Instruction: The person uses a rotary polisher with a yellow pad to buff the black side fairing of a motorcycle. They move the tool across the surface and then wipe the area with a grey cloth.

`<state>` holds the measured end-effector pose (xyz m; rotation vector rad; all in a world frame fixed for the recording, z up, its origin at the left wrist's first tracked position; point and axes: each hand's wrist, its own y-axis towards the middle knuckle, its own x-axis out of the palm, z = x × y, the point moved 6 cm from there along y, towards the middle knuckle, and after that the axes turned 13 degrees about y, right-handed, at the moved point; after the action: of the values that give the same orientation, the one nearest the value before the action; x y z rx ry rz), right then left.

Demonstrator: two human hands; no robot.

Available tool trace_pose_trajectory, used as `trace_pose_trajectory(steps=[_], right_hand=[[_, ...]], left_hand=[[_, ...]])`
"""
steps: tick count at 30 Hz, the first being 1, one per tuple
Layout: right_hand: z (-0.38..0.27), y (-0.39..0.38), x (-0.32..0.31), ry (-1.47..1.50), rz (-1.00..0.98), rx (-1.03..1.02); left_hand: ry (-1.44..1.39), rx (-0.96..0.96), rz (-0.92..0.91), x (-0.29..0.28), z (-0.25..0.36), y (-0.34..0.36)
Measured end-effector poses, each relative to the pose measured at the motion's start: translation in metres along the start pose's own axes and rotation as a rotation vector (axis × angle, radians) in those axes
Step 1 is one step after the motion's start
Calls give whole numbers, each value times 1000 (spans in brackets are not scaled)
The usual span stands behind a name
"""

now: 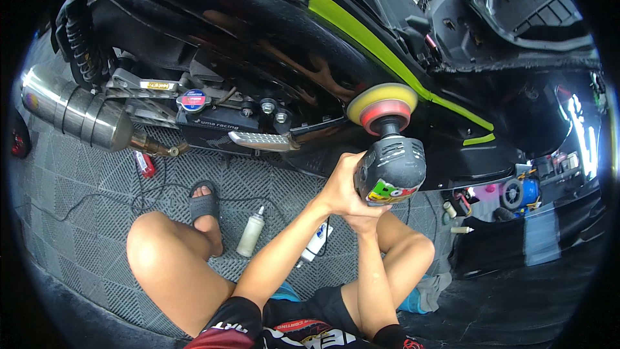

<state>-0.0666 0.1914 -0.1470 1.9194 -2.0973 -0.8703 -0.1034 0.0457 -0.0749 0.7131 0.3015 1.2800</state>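
Note:
A black polisher (395, 158) is held out in front of me, its body marked with a colourful sticker. My left hand (342, 187) is wrapped around the near left side of its body. Just below, my right hand (365, 218) closes around the lower part, its fingers mostly hidden behind the machine. The polisher's round yellow pad (381, 97), with a red backing plate, lies against the glossy black side panel (271, 52) of a scooter. Strips of bright green masking tape (368, 39) run along the panel's edge, above and right of the pad.
A silver exhaust (81, 113) and a metal footrest (263, 141) stick out at left. On the grey tiled floor stand a squeeze bottle (250, 232) and a white bottle (316, 243), near a black cable (77, 203). A blue-and-black round object (522, 192) sits at right.

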Motion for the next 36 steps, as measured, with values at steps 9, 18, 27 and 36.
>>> trace_pose_trajectory(steps=[9, 18, 27, 36], right_hand=[[-84, 43, 59, -175, -69, -243], [-137, 55, 101, -275, -131, -449], [-107, 39, 63, -213, -60, -313], [-65, 9, 15, 38, 91, -14]], left_hand=[[-181, 175, 59, -57, 42, 17], [-245, 260, 122, -82, -13, -8], [-189, 134, 16, -56, -17, -16], [-245, -45, -97, -1, 14, 11]])
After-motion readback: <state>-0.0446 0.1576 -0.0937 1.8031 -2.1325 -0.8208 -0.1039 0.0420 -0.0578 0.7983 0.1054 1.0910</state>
